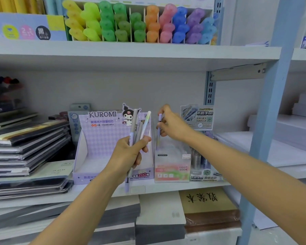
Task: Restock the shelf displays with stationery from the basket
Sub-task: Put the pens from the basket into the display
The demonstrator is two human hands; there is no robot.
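Note:
My left hand (pixel 131 152) grips a bunch of several pens (pixel 137 128), grey and pastel, in front of the purple Kuromi display box (pixel 99 138) on the middle shelf. My right hand (pixel 171 124) pinches a single purple pen (pixel 159 128) upright, its lower end inside the clear Fruit Soda display box (pixel 172 167) just right of the Kuromi box. The basket is not in view.
A lead-refill display (pixel 200 119) stands right of the clear box. Stacked notebooks (pixel 25 147) fill the shelf's left side. Coloured highlighters (pixel 140 23) line the upper shelf. A blue upright post (pixel 265 121) bounds the shelf at the right. Paper stacks (pixel 159 218) lie below.

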